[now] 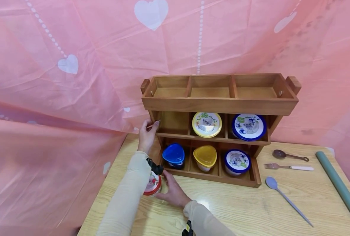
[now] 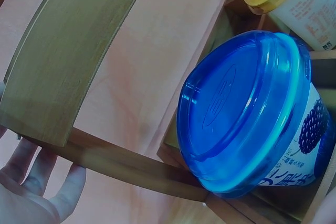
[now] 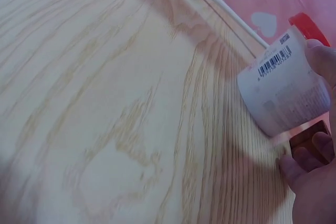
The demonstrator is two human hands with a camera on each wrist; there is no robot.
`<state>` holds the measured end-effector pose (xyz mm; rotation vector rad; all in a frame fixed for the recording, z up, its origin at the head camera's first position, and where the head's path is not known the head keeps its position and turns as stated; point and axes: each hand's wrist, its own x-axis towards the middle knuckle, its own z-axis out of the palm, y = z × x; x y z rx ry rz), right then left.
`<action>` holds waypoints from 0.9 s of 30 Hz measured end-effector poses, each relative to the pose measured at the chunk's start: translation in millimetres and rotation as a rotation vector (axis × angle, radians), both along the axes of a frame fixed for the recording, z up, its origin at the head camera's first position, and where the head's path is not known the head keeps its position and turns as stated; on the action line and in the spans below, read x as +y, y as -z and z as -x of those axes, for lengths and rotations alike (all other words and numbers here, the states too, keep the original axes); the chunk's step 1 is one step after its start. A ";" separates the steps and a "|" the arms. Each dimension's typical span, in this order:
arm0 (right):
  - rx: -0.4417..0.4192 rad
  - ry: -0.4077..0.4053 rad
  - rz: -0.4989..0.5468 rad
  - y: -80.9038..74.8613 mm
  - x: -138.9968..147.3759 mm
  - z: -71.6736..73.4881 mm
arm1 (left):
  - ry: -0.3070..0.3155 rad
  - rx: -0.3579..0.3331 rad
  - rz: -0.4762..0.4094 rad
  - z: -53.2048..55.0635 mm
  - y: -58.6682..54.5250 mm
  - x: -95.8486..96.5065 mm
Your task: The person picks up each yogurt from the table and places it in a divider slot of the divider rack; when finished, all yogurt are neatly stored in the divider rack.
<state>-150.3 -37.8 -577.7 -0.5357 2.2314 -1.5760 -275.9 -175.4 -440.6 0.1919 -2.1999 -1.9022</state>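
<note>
My left hand (image 1: 146,136) grips the left side of a wooden shelf rack (image 1: 219,104), thumb along its front edge; fingers (image 2: 68,192) show at the side panel in the left wrist view. On the table by the rack's lower left corner, my right hand (image 1: 175,191) holds a white cup with a red lid (image 1: 153,184), partly hidden by the left forearm. Its barcode side faces the right wrist view, with the thumb (image 3: 319,59) against it. The bottom tier holds a blue-lidded cup (image 1: 174,154), a yellow-lidded cup (image 1: 205,156) and a round blueberry-print cup (image 1: 237,161).
On the middle tier stand a yellow-rimmed cup (image 1: 206,125) and a blue-rimmed cup (image 1: 249,127). Right of the rack lie a brown measuring spoon (image 1: 281,154), a fork (image 1: 288,167), a grey-blue spoon (image 1: 287,196) and a green roll (image 1: 340,186). A pink curtain (image 1: 104,39) hangs behind.
</note>
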 end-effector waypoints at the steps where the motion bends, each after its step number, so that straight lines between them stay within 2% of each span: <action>1: -0.002 0.000 0.006 -0.6 -1.8 0.2 | -0.002 0.004 -0.002 0.6 0.3 0.0; 11: 0.011 -0.002 0.039 0.9 -18.7 1.0 | -0.004 -0.002 -0.022 0.0 0.4 1.3; 12: 0.007 -0.003 0.041 0.8 -20.0 0.9 | 0.000 -0.014 -0.023 -2.9 -4.2 2.1; 18: 0.030 0.010 0.051 -1.0 -24.5 -0.6 | 0.005 -0.014 -0.022 -3.1 -4.9 1.6; 19: 0.034 0.013 0.052 -0.9 -25.0 -0.7 | 0.001 -0.006 -0.018 -0.6 -0.5 0.6; 27: 0.016 0.035 0.030 1.1 -27.0 -1.4 | 0.003 -0.021 -0.012 -1.6 -0.7 0.3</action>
